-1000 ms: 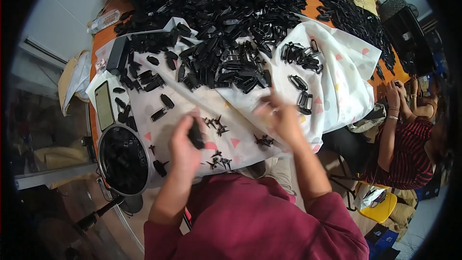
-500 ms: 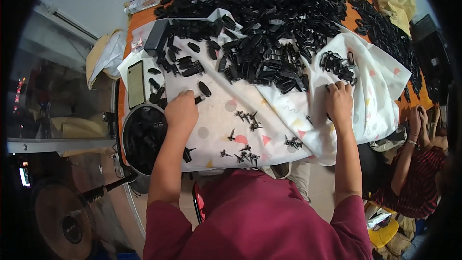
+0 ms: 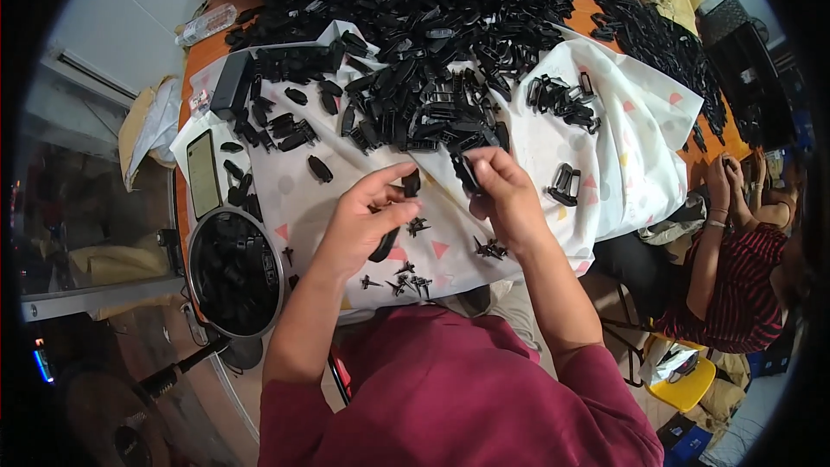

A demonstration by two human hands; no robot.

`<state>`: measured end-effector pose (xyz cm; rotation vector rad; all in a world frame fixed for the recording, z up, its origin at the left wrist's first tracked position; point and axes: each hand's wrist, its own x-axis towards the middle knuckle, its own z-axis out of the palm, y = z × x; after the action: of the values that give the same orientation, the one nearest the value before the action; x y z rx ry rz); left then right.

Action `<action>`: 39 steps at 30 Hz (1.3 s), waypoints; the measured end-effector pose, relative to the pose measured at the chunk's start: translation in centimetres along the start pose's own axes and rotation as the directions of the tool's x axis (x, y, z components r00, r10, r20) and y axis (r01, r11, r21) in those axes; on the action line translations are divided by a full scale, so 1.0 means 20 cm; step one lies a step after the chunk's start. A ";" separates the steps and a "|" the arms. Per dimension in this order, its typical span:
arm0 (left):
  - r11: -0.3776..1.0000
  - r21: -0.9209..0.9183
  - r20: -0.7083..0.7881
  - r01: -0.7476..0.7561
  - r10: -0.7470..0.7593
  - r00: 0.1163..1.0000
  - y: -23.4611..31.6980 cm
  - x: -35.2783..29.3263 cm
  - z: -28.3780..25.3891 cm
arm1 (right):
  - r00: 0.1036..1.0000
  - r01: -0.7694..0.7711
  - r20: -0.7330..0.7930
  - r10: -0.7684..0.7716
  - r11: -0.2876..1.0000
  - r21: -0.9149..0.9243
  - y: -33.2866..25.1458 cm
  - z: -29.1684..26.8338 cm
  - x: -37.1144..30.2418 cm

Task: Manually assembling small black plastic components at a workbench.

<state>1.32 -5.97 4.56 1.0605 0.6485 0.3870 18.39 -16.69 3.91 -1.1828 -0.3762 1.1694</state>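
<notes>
Both hands are raised over the white cloth (image 3: 346,199), facing each other a short distance apart. Between the thumb and fingertips of my left hand (image 3: 363,220) is a small black plastic piece (image 3: 412,182). A longer black oval piece (image 3: 384,245) shows below that palm, apparently tucked in the other fingers. My right hand (image 3: 512,199) pinches a black plastic frame-like part (image 3: 465,172), tilted, its lower end hidden by the thumb. Below the hands lie small pointed black parts (image 3: 419,284), with more (image 3: 489,248) beneath my right hand.
A large heap of black plastic parts (image 3: 415,17) covers the table's far side. At left are a round bin of black parts (image 3: 278,270), a phone (image 3: 204,175) and a dark box (image 3: 232,85). Open black frames (image 3: 565,184) lie right. Another person (image 3: 735,277) sits far right.
Both hands have come inward and up from the cloth, each now with black parts in it. The view has shifted, so the table appears further left.
</notes>
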 end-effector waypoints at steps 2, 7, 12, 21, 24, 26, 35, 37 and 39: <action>0.980 0.176 0.012 -0.091 0.090 0.996 -0.03 0.03 0.01 | 0.998 -0.054 0.044 0.051 0.996 0.073 -0.01 -0.03 0.06; 0.841 0.493 -0.060 -0.222 0.287 0.956 -0.10 0.08 0.03 | 0.999 0.047 0.034 -0.042 0.982 -0.185 0.04 -0.05 0.06; 0.862 0.485 -0.104 -0.145 0.221 0.970 -0.17 0.15 0.02 | 0.952 0.264 -0.009 -0.307 0.833 -0.487 0.10 -0.04 0.11; 0.797 0.521 -0.014 -0.306 0.367 0.930 -0.11 0.12 0.06 | 0.964 0.262 0.092 -0.250 0.829 -0.494 0.03 0.03 0.03; 0.809 0.506 -0.049 -0.299 0.373 0.926 -0.11 0.07 0.06 | 0.981 0.172 0.145 -0.130 0.926 -0.335 -0.03 0.04 0.00; 0.497 0.689 0.138 -0.528 0.625 0.768 -0.10 0.07 0.06 | 0.991 0.115 0.109 -0.084 0.939 -0.323 -0.03 0.02 0.00; 0.947 0.100 -0.084 -0.306 0.315 0.945 -0.21 0.03 0.08 | 0.987 0.158 0.035 -0.154 0.951 -0.267 0.08 0.06 -0.03; 0.890 0.234 -0.107 -0.392 0.424 0.899 -0.24 0.06 0.10 | 0.894 0.415 0.011 -0.448 0.819 -0.397 0.14 0.09 -0.05; 0.800 0.363 -0.127 -0.478 0.551 0.825 -0.24 0.06 0.14 | 0.922 0.335 -0.068 -0.381 0.872 -0.356 0.14 0.12 -0.07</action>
<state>4.00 -9.32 0.81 1.5245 0.6267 0.9204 14.67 -16.96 2.95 -1.4100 -0.6825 0.7085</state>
